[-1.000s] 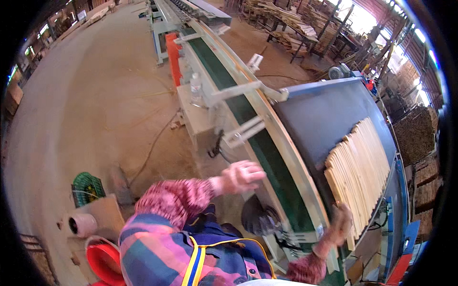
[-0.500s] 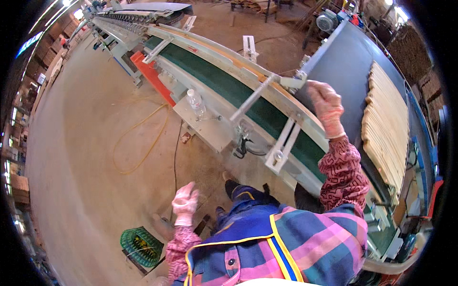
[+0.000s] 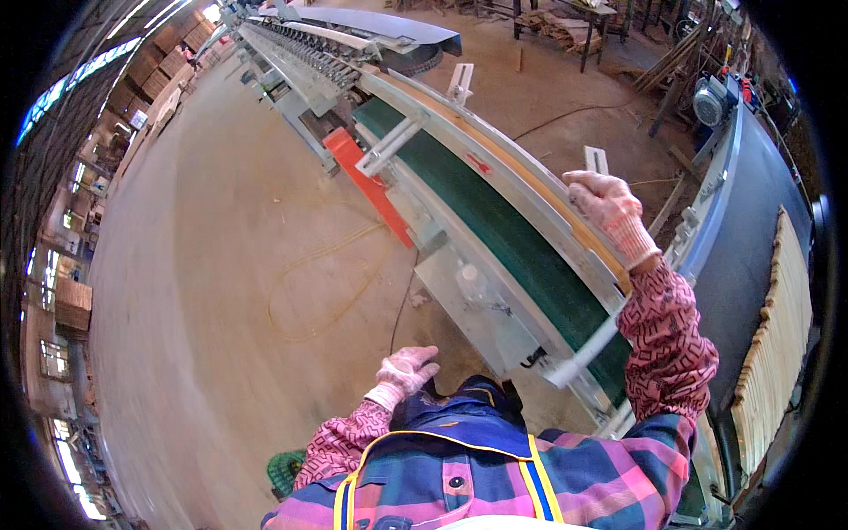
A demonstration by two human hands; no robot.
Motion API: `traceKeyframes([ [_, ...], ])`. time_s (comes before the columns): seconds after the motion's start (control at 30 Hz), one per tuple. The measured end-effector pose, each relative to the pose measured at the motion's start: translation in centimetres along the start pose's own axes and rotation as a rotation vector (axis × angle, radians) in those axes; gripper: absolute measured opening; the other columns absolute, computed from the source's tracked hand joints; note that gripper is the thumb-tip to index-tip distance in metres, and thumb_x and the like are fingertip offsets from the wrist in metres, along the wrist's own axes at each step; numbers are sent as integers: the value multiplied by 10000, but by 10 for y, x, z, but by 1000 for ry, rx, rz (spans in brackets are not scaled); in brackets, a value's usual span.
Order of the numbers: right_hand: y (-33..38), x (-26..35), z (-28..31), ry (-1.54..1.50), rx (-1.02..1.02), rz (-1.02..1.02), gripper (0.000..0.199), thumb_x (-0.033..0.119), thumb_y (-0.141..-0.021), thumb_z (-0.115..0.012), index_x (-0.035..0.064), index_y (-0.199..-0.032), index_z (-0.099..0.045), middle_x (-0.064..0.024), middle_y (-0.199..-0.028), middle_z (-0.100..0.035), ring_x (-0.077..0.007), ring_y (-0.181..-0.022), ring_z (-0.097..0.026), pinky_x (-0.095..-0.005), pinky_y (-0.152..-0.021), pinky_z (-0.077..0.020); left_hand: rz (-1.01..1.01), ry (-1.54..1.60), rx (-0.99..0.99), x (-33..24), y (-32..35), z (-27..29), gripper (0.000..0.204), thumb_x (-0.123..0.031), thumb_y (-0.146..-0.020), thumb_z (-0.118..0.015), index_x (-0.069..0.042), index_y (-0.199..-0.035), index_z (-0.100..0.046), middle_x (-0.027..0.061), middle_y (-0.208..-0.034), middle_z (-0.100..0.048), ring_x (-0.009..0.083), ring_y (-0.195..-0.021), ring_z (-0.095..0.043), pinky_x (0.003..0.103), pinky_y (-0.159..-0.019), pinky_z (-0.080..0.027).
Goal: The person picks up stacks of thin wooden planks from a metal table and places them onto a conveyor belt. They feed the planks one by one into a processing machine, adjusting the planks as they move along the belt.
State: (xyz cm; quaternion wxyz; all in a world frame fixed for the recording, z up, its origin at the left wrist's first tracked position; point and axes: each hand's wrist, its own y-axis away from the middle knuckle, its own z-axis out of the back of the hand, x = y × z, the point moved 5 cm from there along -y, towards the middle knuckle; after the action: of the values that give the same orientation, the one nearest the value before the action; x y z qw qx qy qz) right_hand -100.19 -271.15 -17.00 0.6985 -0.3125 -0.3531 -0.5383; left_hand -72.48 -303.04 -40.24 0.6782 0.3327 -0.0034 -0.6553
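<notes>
My right hand (image 3: 606,208), in a pale pinkish work glove, hovers over or lightly touches the far side rail (image 3: 556,199) of a conveyor; contact is hard to judge. Its fingers are loosely bent, with nothing visible in them. Low in front of my body, my left hand (image 3: 406,371), gloved alike, holds nothing and its fingers reach out to the right. Between the rails runs the dark green conveyor belt (image 3: 495,208). A metal crossbar (image 3: 583,353) spans the belt just below my right hand.
Ahead, the belt meets a long machine with a row of rollers (image 3: 296,62). An orange-red panel (image 3: 367,185) and a clear bottle (image 3: 474,281) on a metal ledge flank the near side. Wooden strips (image 3: 777,336) lie on a dark surface at right. A yellow hose (image 3: 274,300) loops across the floor.
My view and body have shifted forward along the conveyor. My right hand has left the bracket near the dark surface and is now over the rail. My left hand has swung inward toward my body.
</notes>
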Motion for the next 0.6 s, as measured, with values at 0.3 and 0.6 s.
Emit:
traceKeyframes([
  [0.3, -180, 3, -135, 264, -92, -264, 414, 427, -923, -570, 195, -1241, -698, -98, -1178, -714, -281, -1122, -653, -380, -969, -486, -23, -48, 227, 134, -73, 85, 544, -505, -959, -501, -191, -1401, -550, 89, -1444, -544, 285, -1350, -483, 407, -1120, -383],
  [0.6, -285, 36, -233, 610, -237, -717, 620, 607, -889, -520, 79, -1146, -720, -180, -1189, -692, -381, -1128, -649, -491, -941, -503, 380, 58, 110, 332, -115, 188, 645, -570, -901, -569, -258, -1460, -492, 83, -1480, -511, 284, -1368, -473, 408, -1117, -399],
])
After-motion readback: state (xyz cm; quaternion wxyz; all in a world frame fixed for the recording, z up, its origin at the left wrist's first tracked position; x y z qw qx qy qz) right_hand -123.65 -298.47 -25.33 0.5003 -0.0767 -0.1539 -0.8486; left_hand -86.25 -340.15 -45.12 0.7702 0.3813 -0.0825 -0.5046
